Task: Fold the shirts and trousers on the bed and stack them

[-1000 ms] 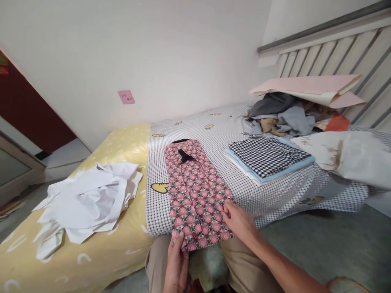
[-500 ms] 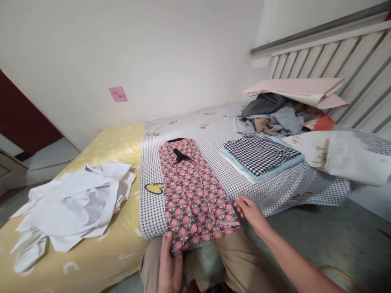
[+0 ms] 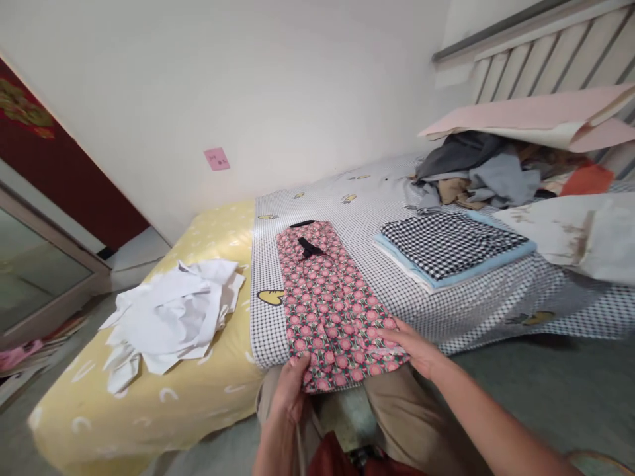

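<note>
floral garment (image 3: pixel 337 311), white clothes (image 3: pixel 173 317) left, folded stack (image 3: pixel 451 244) right

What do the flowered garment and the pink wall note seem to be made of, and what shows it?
Flowered garment: probably thin fabric, mostly matte, since it creases softly; fibre unclear.
Pink wall note: likely paper, matte, flat and straight-edged with dark marks.

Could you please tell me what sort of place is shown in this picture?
Probably a bedroom in a home: what looks like a bed stands by a wall, spread with a yellow cover and a checked cover, with a floral garment lying mostly on it.
</note>
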`<action>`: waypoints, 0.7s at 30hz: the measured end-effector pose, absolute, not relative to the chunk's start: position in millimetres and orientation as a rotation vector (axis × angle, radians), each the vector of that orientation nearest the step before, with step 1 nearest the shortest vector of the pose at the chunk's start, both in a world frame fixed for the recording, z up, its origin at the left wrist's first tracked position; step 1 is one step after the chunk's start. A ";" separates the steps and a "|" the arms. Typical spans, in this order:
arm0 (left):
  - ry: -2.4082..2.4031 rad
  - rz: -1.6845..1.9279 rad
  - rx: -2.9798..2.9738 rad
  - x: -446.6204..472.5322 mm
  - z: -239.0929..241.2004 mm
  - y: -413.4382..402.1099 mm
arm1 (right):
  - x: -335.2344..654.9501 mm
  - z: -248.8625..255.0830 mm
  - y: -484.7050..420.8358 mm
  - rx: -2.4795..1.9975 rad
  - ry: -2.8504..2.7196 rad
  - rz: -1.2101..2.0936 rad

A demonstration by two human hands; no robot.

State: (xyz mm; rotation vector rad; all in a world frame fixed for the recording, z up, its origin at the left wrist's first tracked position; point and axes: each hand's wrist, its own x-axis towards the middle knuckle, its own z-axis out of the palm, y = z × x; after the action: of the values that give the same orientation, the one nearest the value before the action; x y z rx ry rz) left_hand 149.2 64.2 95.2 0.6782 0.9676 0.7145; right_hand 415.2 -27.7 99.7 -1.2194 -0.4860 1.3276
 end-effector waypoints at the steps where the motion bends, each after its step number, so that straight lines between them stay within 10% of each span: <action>1: 0.972 0.726 0.700 149.8 99.6 66.3 | 415.0 104.5 -29.1 -1.209 -0.480 1.314; 21: 1.324 0.233 1.395 60.6 69.6 -17.1 | 415.2 52.8 -147.6 -1.730 -0.719 1.364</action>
State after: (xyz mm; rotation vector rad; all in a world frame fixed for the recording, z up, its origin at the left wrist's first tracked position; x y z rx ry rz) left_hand 60.6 -17.1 69.6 1.3955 1.3244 0.2333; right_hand 415.2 -147.6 52.8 -1.7305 -0.7190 1.3636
